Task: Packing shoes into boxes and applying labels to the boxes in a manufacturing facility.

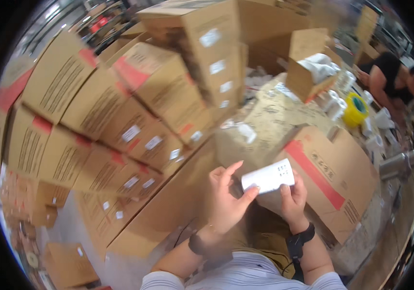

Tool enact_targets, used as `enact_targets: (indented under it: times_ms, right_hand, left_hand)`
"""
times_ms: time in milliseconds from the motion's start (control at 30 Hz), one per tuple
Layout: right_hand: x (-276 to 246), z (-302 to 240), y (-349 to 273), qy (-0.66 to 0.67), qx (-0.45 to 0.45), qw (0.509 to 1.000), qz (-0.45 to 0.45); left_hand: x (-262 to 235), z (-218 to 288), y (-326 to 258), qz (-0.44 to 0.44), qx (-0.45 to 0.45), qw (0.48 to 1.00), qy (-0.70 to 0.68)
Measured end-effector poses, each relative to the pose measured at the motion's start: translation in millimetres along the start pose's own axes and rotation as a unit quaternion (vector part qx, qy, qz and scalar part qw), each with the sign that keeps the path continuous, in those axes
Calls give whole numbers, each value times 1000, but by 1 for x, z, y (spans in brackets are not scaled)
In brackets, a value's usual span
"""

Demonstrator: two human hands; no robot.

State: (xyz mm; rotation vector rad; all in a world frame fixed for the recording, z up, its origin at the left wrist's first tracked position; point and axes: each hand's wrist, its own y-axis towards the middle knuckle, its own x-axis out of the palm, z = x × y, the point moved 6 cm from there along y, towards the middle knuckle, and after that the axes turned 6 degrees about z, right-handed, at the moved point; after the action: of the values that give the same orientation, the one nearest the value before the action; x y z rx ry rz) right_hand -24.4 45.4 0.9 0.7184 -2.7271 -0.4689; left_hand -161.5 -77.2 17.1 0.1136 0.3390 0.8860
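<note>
A roll of white labels with small dark print near one end is held in front of my body. My right hand grips its right end, thumb on the near face and fingers round the side and behind. At the left end, my left hand has its thumb against the roll's lower edge, while its index finger stretches up, apart from the roll. Behind and to the right lies a brown carton with a red tape strip, partly hidden by my right hand.
Stacked brown cartons fill the left, and a tall carton stack stands ahead. Across the worktable are an open box with white wrapping, a yellow tape roll and white rolls. A person bends over at the far right.
</note>
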Motion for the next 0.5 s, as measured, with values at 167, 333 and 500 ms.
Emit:
enact_targets:
  times_ms: [167, 333, 500]
  right_hand:
    - [78, -17, -36, -199, -180, 926, -266]
    - [110, 2, -63, -219, -92, 920, -311]
    - [138, 10, -67, -208, -106, 898, -374]
  left_hand:
    - [-38, -19, -19, -147, -19, 988, -53]
    - [-78, -54, -36, -113, -36, 993, -26]
    - [-96, -82, -46, -45, -165, 966, -195]
